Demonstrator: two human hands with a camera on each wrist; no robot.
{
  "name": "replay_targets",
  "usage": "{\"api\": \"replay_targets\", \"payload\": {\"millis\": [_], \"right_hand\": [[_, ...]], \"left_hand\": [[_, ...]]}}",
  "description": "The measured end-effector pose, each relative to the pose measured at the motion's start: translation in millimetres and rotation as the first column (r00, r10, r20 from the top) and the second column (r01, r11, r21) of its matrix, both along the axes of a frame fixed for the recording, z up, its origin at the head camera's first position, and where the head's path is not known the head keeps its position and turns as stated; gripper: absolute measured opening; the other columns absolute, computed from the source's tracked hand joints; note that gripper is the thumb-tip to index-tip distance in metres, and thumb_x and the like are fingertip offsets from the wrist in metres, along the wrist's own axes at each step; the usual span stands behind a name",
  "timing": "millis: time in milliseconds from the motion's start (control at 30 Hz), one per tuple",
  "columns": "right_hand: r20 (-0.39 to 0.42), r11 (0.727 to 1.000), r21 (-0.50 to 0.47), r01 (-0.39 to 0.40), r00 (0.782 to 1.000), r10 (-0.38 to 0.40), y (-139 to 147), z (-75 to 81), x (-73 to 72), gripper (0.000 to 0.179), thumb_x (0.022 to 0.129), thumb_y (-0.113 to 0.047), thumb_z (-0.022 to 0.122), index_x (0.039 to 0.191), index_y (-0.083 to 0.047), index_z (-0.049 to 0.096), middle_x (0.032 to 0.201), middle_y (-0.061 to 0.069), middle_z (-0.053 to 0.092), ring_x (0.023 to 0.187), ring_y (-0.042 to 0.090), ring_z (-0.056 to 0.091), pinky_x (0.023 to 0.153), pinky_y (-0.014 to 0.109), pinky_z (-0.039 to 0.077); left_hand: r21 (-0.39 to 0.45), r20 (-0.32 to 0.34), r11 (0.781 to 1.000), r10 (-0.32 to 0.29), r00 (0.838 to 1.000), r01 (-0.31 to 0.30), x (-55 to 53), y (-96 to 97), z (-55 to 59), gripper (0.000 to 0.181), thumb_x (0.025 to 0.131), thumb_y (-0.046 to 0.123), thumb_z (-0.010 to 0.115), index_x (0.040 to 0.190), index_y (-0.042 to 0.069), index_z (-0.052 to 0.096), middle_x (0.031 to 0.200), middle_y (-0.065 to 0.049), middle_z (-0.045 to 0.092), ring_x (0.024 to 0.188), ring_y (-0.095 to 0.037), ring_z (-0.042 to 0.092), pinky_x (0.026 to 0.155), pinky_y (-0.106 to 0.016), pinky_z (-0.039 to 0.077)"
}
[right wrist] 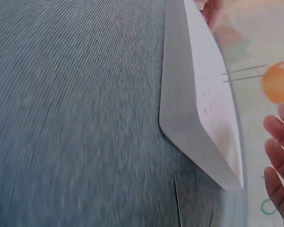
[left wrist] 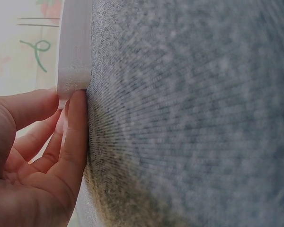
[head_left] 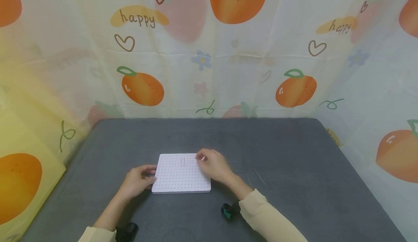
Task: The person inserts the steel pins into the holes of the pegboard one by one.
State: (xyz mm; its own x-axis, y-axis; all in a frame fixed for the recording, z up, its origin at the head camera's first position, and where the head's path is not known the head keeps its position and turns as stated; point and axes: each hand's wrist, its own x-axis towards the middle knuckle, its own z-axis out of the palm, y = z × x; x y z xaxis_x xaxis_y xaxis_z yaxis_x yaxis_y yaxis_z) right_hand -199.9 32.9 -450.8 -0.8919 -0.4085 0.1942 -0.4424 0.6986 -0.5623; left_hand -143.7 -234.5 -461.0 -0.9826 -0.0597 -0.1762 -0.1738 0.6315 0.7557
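Observation:
A white pegboard (head_left: 179, 178) with rows of small holes lies on the grey table. Two thin metal rods (head_left: 183, 162) stand upright near its back edge; they also show as dark lines in both wrist views. My left hand (head_left: 137, 181) grips the board's left edge, its thumb (left wrist: 35, 106) above and fingers (left wrist: 75, 118) lower along the side. Over the board's back right part hovers my right hand (head_left: 213, 165), its thumb and index finger bent close together. Whether anything sits between those fingertips is hidden; the right wrist view shows only curved fingers (right wrist: 277, 156).
Several loose thin rods (head_left: 259, 176) lie on the table right of the board, some partly behind the right forearm. The dark grey table (head_left: 277, 140) reaches back to a fruit-printed curtain (head_left: 228, 71). Each wrist carries a black camera (head_left: 228, 210).

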Motion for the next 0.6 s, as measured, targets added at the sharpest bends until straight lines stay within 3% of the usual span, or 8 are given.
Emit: {"api": "replay_targets", "payload": {"millis": [333, 600], "right_hand": [[-0.079, 1.0, -0.015, 0.019, 0.997, -0.02, 31.1, 10.1, 1.3, 0.01, 0.085, -0.017, 0.062, 0.094, -0.019, 0.064, 0.086, -0.008, 0.062, 0.08, 0.008, 0.054, 0.071, 0.025, 0.047], [-0.11, 0.992, -0.12, 0.034, 0.993, -0.047, 61.8, 11.8, -0.1, 0.01, 0.083, -0.014, 0.065, 0.091, -0.018, 0.064, 0.084, -0.01, 0.063, 0.078, 0.005, 0.056, 0.071, 0.027, 0.047]], "left_hand": [[0.004, -0.003, 1.0, -0.005, 1.0, 0.005, 0.8, -0.5, 0.8, 0.044, 0.082, 0.006, 0.064, 0.124, 0.001, 0.053, 0.11, -0.017, 0.06, 0.077, -0.016, 0.061, 0.06, -0.028, 0.054], [0.002, 0.004, 1.0, -0.002, 1.0, 0.002, 0.2, -0.9, -0.3, 0.044, 0.082, 0.007, 0.064, 0.125, 0.002, 0.053, 0.111, -0.016, 0.06, 0.077, -0.015, 0.061, 0.06, -0.028, 0.054]]}}
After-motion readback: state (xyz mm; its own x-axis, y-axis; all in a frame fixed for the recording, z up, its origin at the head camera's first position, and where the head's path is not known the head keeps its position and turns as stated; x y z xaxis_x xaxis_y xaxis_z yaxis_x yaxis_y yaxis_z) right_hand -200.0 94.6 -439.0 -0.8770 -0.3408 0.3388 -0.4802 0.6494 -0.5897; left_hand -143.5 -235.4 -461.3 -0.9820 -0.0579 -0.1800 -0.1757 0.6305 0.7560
